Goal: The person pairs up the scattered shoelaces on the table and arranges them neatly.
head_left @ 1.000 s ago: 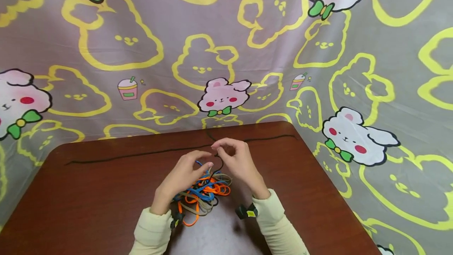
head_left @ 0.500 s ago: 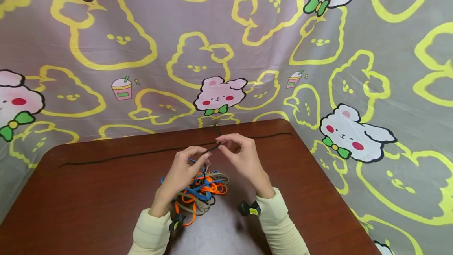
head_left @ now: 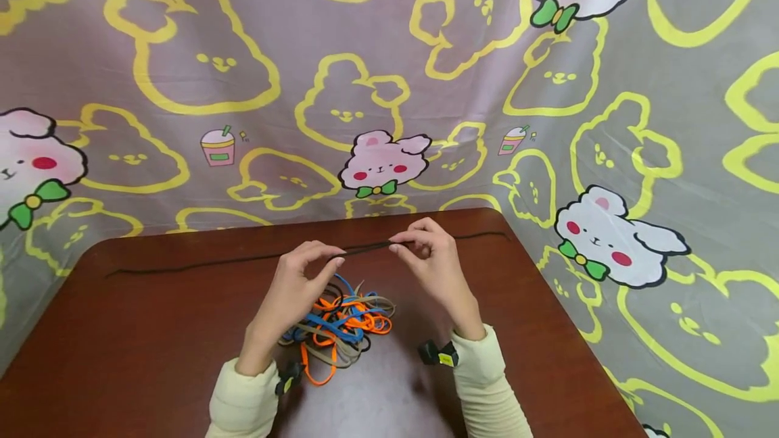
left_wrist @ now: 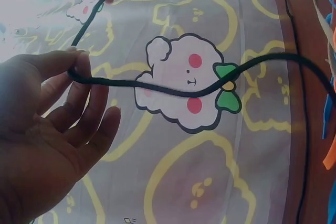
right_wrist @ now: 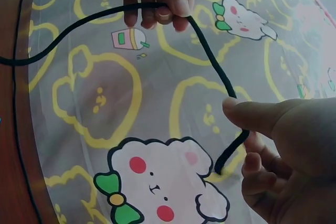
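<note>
A dark round cord [head_left: 368, 247] is stretched between my two hands above the table. My left hand [head_left: 297, 279] pinches it between thumb and fingertips, the remaining fingers loosely bent. From there the cord [left_wrist: 157, 88] sags away toward the tangled pile [head_left: 371, 322] of orange, blue, tan and black laces. My right hand [head_left: 439, 265] pinches the same cord close to one end; in the right wrist view the short cord end [right_wrist: 224, 162] sticks out past the thumb. Behind the hands, a second dark cord [head_left: 201, 265] lies nearly straight across the table.
The brown table [head_left: 152, 343] has a rounded far edge. A printed cloth [head_left: 280, 32] with cartoon bears hangs behind it and along the right side. A dark wrist camera [head_left: 289, 378] sits at the left sleeve, another camera [head_left: 437, 353] at the right.
My left hand now pinches the cord that the right hand was holding. Both hands have moved apart, drawing the length between them out sideways. The cord on the table lies as before.
</note>
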Tool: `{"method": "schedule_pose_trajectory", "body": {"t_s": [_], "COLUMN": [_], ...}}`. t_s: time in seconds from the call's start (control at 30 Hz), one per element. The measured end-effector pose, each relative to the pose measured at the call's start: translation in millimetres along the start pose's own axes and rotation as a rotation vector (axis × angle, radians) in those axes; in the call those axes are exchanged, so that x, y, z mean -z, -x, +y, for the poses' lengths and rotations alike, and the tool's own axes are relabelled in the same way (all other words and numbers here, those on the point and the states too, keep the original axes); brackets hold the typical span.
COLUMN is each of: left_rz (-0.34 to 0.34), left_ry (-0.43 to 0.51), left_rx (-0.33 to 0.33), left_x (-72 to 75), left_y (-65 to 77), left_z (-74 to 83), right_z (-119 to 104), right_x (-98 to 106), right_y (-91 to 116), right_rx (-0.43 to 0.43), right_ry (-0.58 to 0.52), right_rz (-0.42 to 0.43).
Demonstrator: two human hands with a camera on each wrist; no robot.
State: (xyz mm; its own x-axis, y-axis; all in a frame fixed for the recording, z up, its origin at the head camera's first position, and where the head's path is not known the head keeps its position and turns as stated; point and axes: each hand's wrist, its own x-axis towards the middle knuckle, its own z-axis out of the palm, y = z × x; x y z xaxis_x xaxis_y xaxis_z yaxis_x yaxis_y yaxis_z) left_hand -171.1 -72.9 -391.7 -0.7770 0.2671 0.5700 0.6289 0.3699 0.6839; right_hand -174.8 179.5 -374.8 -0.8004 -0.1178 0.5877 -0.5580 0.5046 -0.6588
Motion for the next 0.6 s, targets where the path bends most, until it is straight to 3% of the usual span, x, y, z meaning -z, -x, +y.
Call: {"method": "schedule_pose_trajectory", "body": {"t_s": [0.23,0.47,0.6], "left_rz": [0.005,0.021,0.04], "left_ry": [-0.015,-0.046,-0.043], "left_rx": [-0.011,0.006,0.005], "left_x": [4.6,17.0,23.6], "left_y": [-1.1,2.1,3.1], "left_z": [3.2,6.1,7.4], "right_z": [2,2,5], "right_x": [6,15,21], "right_y": [0,2,0], "right_rx": [0.035,-0.01,-0.014], "right_ry": [-0.016,-0.028,0.017], "right_rz": [0.019,0.042,0.043]}}
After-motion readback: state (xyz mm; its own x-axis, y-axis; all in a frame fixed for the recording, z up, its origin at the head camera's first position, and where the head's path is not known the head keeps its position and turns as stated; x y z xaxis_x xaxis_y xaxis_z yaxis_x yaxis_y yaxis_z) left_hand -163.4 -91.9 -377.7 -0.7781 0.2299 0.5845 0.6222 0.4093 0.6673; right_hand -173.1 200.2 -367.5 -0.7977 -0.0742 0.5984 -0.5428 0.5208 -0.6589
